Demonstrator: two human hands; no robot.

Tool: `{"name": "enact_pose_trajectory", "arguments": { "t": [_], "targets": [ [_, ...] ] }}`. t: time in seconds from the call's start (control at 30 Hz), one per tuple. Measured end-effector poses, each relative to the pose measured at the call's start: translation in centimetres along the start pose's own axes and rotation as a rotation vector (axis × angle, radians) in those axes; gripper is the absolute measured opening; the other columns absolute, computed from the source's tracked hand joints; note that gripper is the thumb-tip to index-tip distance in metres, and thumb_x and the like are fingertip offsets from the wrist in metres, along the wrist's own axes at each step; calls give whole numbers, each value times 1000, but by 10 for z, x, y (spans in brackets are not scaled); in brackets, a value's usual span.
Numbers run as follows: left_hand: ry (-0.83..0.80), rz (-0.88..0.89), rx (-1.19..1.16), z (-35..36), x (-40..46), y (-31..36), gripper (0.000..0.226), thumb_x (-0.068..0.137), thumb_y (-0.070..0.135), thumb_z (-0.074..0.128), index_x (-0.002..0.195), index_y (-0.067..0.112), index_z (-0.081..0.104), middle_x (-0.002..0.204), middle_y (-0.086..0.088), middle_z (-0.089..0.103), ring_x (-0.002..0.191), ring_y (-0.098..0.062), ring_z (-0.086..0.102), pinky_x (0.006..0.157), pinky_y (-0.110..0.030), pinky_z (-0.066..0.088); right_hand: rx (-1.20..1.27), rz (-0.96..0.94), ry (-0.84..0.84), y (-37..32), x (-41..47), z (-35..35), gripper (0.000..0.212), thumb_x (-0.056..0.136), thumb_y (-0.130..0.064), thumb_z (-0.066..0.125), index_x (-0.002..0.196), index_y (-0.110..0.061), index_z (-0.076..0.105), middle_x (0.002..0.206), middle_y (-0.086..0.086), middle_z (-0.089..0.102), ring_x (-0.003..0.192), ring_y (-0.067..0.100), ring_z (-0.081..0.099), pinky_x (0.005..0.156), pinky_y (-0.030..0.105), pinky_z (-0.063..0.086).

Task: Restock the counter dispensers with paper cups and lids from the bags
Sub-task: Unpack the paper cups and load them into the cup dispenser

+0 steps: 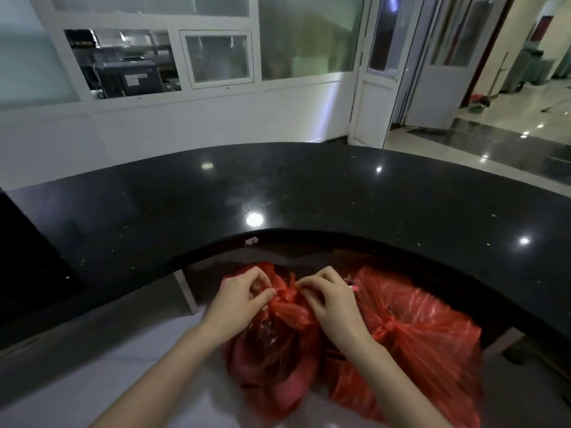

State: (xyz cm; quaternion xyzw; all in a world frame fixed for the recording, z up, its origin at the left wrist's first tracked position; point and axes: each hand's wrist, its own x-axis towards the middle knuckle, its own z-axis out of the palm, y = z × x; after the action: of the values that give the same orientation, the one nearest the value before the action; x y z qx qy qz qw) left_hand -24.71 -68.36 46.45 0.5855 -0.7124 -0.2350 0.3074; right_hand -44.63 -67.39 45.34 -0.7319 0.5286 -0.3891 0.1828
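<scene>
Item 1: left hand (239, 299), fingers curled, the knot (285, 293) of the near red bag (275, 350) pinched from the left.

Item 2: right hand (332, 301), fingers likewise curled, the same knot pinched from the right.

Item 3: near red bag, thin translucent plastic, tied shut, set on the pale floor (92, 381) below the counter edge. Contents are not clearly seen. It is judged soft, crinkly and light; the film is likely to tear if pulled hard, so the knot is best worked loose at its twisted tails.

Item 4: second red bag (426, 335), touching the first on the right, knotted at its own neck.

Item 5: black counter (278, 186), glossy and curved, beyond the bags. No dispensers are seen.

Item 6: white partition with windows (216, 60), farthest.
</scene>
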Motion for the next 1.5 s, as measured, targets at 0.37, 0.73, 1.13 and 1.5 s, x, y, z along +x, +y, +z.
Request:
{"name": "enact_pose_trajectory", "arguments": {
  "t": [0.37,0.73,1.13,1.5],
  "targets": [
    [106,172,60,-9,-1,-13,26,69,22,74,67,22,48,96,13,59,90,-3,54,80,-13,40,73,24,9,-6,7,0,23,82,-11,56,97,-27,61,99,-14,58,96,1,54,86,16,40],
    [373,-34,50,-43,-11,-14,21,78,16,76,77,28,59,70,9,55,69,-6,54,66,-29,46,-304,-102,39,-2,8,-16,19,80,-11,70,96,-21,69,87,-3,52,83,20,52,68,39,52],
    [-34,70,193,-48,-24,1,26,64,29,61,88,34,51,101,17,51,88,-7,57,76,-36,52,-358,-192,-254,-58,23,4,50,81,-15,56,130,-22,55,126,-2,58,115,23,50,98,36,42],
    [-54,-137,473,-75,-65,-48,29,86,48,54,102,24,60,97,3,40,93,-25,60,79,-37,51,-532,-184,-268,-38,-7,-4,34,86,-20,59,119,-20,63,94,2,65,87,28,52,79,42,48]
  ]
}}
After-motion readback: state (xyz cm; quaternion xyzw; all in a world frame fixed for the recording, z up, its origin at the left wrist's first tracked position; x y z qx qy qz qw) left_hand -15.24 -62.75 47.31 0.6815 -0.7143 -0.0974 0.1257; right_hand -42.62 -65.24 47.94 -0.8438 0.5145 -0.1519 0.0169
